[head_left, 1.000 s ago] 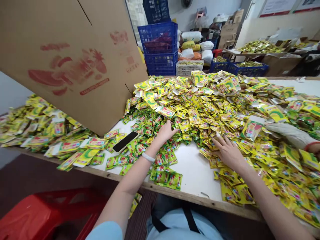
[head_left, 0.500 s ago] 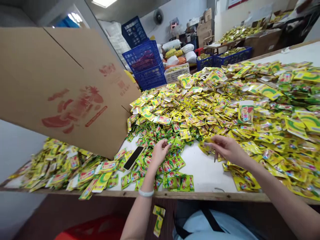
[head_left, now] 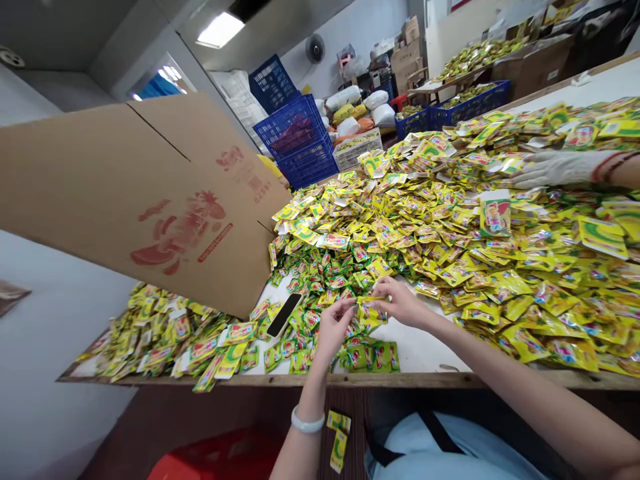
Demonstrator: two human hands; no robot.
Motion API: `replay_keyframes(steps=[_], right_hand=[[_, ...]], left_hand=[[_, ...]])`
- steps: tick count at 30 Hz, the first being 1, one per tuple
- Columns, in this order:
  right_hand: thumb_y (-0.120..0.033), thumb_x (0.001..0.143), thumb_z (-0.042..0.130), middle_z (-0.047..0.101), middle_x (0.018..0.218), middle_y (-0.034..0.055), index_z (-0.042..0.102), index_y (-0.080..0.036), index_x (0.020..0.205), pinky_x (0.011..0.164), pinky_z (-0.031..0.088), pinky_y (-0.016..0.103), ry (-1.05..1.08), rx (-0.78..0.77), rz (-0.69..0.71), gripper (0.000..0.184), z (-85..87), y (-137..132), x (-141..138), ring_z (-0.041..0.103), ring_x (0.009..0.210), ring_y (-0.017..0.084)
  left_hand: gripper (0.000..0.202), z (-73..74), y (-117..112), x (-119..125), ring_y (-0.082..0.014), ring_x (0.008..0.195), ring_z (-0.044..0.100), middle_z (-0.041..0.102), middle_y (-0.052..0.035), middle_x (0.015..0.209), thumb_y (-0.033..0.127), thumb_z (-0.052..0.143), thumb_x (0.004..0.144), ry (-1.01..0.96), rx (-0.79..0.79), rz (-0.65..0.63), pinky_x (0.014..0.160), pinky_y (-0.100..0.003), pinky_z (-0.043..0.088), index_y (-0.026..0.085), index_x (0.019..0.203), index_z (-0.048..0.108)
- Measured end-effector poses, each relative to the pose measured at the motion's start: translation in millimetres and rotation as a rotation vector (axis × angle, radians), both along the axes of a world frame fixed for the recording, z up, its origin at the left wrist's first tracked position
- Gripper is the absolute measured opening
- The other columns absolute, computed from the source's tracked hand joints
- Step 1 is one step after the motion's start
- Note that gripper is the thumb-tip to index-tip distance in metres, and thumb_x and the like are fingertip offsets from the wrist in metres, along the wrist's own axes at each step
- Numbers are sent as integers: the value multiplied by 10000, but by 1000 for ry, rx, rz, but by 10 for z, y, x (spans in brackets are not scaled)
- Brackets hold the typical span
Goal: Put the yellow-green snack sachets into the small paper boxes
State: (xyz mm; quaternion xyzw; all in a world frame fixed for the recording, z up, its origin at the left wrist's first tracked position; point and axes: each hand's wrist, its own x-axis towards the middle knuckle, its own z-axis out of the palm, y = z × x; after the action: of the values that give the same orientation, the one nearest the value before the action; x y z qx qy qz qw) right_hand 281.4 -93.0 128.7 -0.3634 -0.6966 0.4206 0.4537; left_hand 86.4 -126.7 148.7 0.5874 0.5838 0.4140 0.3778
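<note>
My left hand [head_left: 336, 325], with a white bracelet at its wrist, pinches the left end of a small yellow packet [head_left: 368, 300]. From the other side my right hand [head_left: 401, 302] grips the same packet between thumb and fingers. Whether a green packet is also in my left fingertips cannot be made out. Small green packets [head_left: 361, 357] printed with red fruit lie under and around my left hand. A large heap of yellow packets [head_left: 500, 287] spreads to the right of my right hand.
A big cardboard box [head_left: 200, 207] leans on the left of the table beside a black phone [head_left: 284, 315]. A co-worker's gloved hand [head_left: 555, 168] reaches over the heap near a clear tub [head_left: 495, 213]. Blue crates [head_left: 300, 137] stand behind. Two yellow packets [head_left: 339, 450] lie on the floor.
My right hand has moved left with the yellow packet to meet my left hand. A co-worker's gloved hand has come in at the right. The view has shifted somewhat.
</note>
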Motion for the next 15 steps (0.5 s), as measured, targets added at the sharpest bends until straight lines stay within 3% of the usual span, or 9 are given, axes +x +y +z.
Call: replay_keyframes(steps=[5,10,13,15], right_hand=[[-219,841,625,520,916,45,572,-188,741,706,491,312,49,29,-75,118,37,-80,30,549,847,190],[-237,893,587,530,960,72,545,-200,737,655,511,288,173,85,-97,166,178,-213,134,566,881,195],[-257,900,599,562,981,77,553,-209,745,694,526,299,240,131,-122,169,233,-291,203,584,887,191],[-303,884,637,587,1009,76,589,-221,836,725,541,309,289,73,-175,107,241,-309,240,598,900,192]], left_hand=[[532,-51,-48,133,-152,582,559,687,-60,732,569,699,742,-42,-30,3,549,-272,458,138,1052,734],[529,54,-107,330,-170,836,597,664,-82,1056,502,800,708,0,119,59,686,-255,497,201,1129,695],[512,192,-125,456,-116,657,540,619,-27,835,588,763,728,-133,15,-56,559,-206,462,175,1019,677],[517,265,-127,559,-84,547,468,536,23,693,639,738,728,-242,-75,-124,491,-186,429,166,909,635]])
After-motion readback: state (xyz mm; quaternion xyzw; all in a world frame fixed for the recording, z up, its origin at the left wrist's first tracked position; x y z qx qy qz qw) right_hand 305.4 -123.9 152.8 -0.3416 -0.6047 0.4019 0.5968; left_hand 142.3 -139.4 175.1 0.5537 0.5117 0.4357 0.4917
